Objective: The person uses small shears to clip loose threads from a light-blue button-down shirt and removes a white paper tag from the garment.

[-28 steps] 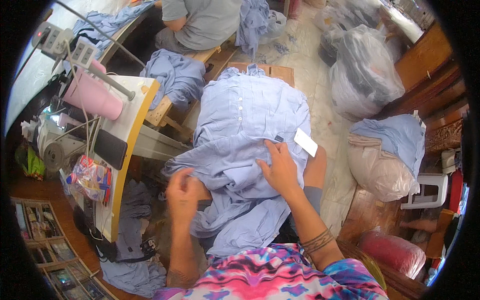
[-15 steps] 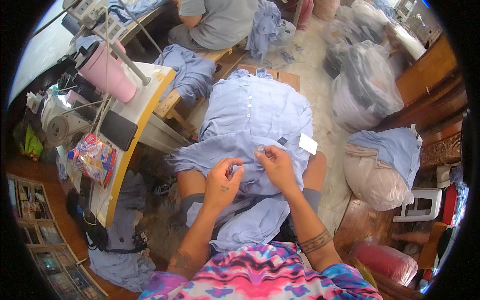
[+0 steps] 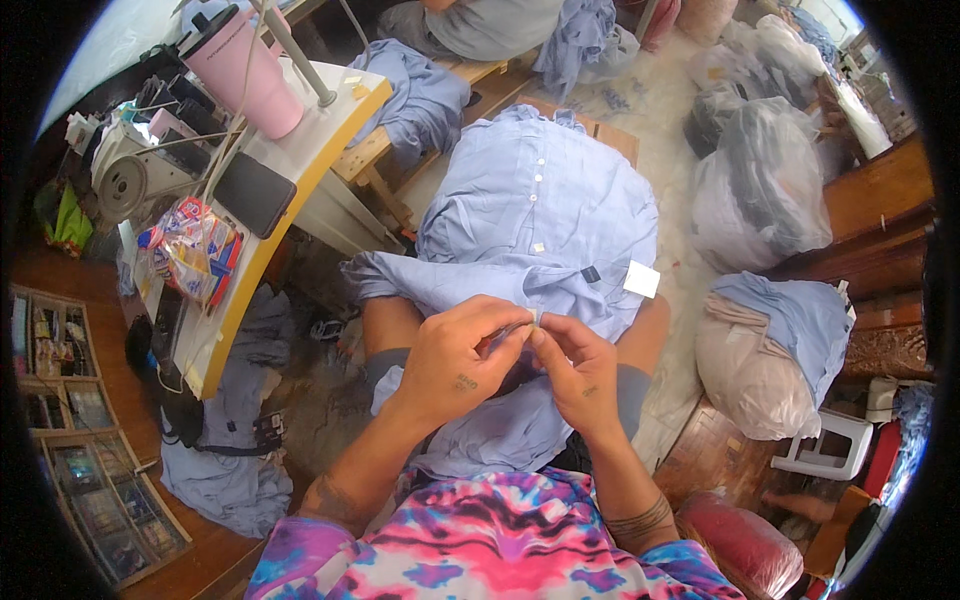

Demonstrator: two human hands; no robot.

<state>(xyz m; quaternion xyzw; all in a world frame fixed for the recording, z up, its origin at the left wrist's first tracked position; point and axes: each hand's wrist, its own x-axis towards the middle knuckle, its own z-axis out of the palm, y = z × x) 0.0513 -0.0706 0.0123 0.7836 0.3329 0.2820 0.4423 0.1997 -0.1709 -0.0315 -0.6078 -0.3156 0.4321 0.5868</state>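
A light blue buttoned shirt [image 3: 490,200] lies spread over my lap and the surface before me, its pale buttons running down the middle. Above its near part, my left hand [image 3: 465,355] and my right hand [image 3: 578,375] meet, thumbs and forefingers pinched together. Between the fingertips shows a small pale piece [image 3: 533,315], too small to name. Something thin and dark lies within my left fingers, mostly hidden. A small dark label [image 3: 589,273] and a white hang tag [image 3: 641,279] rest on the shirt, right of my hands. More blue cloth [image 3: 490,430] is bunched below them.
At left, a yellow-edged table [image 3: 335,130] bears a pink tumbler [image 3: 245,75], a black phone [image 3: 255,194] and a colourful plastic package [image 3: 190,250]. Bagged bundles [image 3: 760,190] and a white stool [image 3: 825,447] stand at right. Another person [image 3: 490,25] sits ahead.
My hands have come together at the fingertips; before, they were apart, with a small clear piece in my right fingers. The view has shifted, so the surroundings sit differently.
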